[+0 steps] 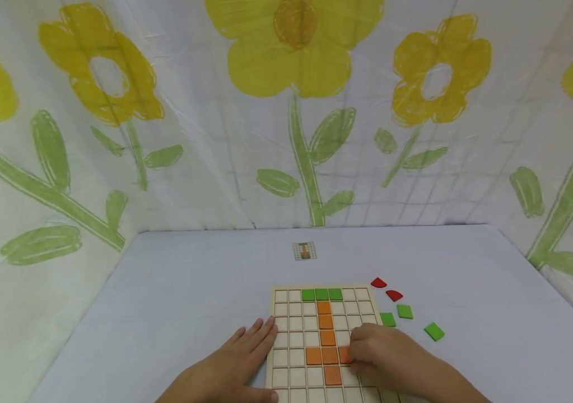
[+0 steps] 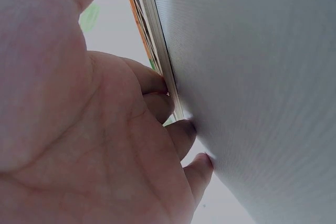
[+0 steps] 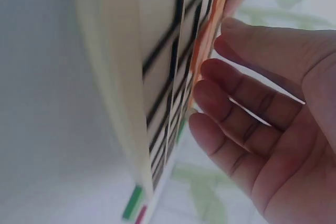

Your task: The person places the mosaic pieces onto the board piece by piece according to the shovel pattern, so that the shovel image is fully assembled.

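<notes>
A pale wooden grid board (image 1: 281, 326) lies on the table before me. Green square tiles (image 1: 322, 294) fill part of its top row, and orange square tiles (image 1: 327, 338) run down the middle and out to both sides in one row. My left hand (image 1: 231, 364) rests flat against the board's left edge, fingers extended; the left wrist view shows its fingertips at the board's side (image 2: 163, 51). With bent fingers, my right hand (image 1: 392, 358) holds an orange square tile (image 1: 344, 355) at the right end of that row. Its fingertips (image 3: 212, 69) partly cover the tile.
Right of the board lie two red quarter-round pieces (image 1: 378, 282) and loose green squares (image 1: 434, 331), one partly behind my right hand. A small printed grid card (image 1: 304, 251) lies beyond the board. A flower-patterned curtain (image 1: 205, 168) hangs behind the table.
</notes>
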Demonstrator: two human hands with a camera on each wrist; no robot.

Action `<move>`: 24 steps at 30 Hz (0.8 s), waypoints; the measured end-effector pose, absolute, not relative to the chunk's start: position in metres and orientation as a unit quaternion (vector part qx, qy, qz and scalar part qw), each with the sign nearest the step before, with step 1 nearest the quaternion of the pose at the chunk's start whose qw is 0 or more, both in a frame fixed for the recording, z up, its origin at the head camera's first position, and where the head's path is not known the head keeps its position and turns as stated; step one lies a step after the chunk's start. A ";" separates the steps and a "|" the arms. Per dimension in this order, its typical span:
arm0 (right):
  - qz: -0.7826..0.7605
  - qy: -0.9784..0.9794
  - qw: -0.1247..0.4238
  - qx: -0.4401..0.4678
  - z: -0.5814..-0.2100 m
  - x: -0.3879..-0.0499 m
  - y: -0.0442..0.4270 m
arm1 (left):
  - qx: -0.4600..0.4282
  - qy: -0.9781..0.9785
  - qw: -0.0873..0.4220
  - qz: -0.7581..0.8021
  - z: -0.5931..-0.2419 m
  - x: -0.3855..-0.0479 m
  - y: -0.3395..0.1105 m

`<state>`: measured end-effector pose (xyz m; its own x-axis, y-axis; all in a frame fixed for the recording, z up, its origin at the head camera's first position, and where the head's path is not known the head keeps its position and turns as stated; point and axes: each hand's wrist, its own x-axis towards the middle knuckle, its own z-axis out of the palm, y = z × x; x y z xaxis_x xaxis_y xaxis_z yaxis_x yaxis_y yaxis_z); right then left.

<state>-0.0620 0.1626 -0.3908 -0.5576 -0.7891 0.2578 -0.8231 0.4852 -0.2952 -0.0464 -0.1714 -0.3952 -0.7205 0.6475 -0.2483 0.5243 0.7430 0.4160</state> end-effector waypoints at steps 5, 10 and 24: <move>0.198 -0.891 0.037 0.408 -0.386 -0.069 0.180 | 0.321 0.914 0.191 0.158 -0.395 -0.046 -0.172; 0.167 -0.918 0.047 0.358 -0.383 -0.076 0.198 | 0.319 0.914 0.192 0.158 -0.394 -0.046 -0.171; 0.141 -0.957 -0.006 0.251 -0.387 -0.090 0.227 | 0.331 0.913 0.179 0.160 -0.395 -0.045 -0.173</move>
<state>-0.0899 0.2275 -0.3867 -0.8734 -0.4833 0.0596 -0.4799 0.8335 -0.2740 -0.0449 -0.1731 -0.3948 -0.7171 0.6613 -0.2201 0.5473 0.7298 0.4097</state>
